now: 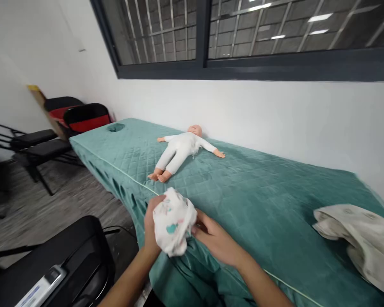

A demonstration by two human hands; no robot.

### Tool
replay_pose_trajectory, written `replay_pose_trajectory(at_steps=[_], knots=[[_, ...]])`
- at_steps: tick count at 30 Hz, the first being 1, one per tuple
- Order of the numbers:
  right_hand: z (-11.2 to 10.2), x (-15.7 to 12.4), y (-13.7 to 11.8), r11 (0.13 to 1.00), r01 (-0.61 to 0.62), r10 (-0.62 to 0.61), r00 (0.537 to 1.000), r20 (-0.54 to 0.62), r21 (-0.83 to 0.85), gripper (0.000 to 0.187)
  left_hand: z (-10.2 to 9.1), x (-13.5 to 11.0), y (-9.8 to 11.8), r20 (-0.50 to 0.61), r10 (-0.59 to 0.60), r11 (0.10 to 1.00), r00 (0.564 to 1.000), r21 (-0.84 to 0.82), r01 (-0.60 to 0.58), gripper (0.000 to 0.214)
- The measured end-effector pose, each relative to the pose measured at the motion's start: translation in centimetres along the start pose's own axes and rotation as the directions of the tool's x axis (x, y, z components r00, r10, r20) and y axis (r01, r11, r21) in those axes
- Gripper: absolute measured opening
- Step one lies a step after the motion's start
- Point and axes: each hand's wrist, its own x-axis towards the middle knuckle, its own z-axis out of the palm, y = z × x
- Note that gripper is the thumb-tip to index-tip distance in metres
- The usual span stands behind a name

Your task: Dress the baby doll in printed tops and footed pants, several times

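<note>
A bunched-up white cloth [175, 221] with green and pink prints is held over the near edge of the bed. My left hand [152, 224] wraps around its left side, fingers partly hidden behind it. On the other side, my right hand [216, 238] pinches the cloth's right edge between thumb and fingers. Beyond both hands a baby doll [183, 149] lies on its back, arms spread, feet toward me. White covers its body and limbs, while the head, hands and feet are bare.
The bed has a green quilted cover [249, 200] and stands against a white wall under a barred window [166, 34]. A pale crumpled cloth [361, 230] lies at the right. Black chairs [86, 117] stand at the left; a nearer chair [80, 251] carries a white box [41, 290].
</note>
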Motion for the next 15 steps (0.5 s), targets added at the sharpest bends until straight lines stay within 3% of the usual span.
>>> replay_pose_trajectory(at_steps=[1, 3, 6, 9, 12, 13, 15], knots=[[-0.1, -0.1, 0.5, 1.000, -0.014, 0.014, 1.000, 0.028, 0.000, 0.054, -2.3, 0.6, -1.1, -0.073, 0.018, 0.999, 0.997, 0.044, -0.014, 0.040], [-1.2, -0.9, 1.8, 0.994, -0.081, 0.079, 0.997, -0.023, -0.073, 0.056, -7.6, 1.5, -2.7, -0.231, 0.143, 0.935, 0.962, 0.351, -0.054, 0.043], [-4.6, -3.1, 4.1, 0.970, -0.204, 0.180, 0.968, -0.173, -0.130, 0.056, -16.0, 1.8, -3.7, -0.224, 0.108, 0.617, 0.968, 0.779, 0.112, 0.040], [-8.6, -5.9, 5.9, 0.952, -0.286, 0.242, 0.922, -0.303, -0.110, 0.056, -22.5, 1.0, -4.2, -0.298, 0.056, 0.293, 0.953, 0.917, 0.270, 0.047], [-11.5, -8.5, 6.3, 0.954, -0.294, 0.246, 0.876, -0.415, -0.055, 0.057, -26.0, -0.4, -5.6, -0.334, -0.080, 0.057, 0.939, 0.939, 0.339, 0.051], [-12.1, -9.1, 6.2, 0.955, -0.294, 0.246, 0.861, -0.445, -0.040, 0.057, -26.5, -1.1, -6.3, -0.354, -0.122, 0.021, 0.927, 0.933, 0.359, 0.049], [-12.7, -9.9, 5.8, 0.954, -0.298, 0.251, 0.838, -0.485, -0.020, 0.057, -26.7, -2.8, -8.1, -0.401, -0.213, 0.035, 0.891, 0.908, 0.417, 0.042]])
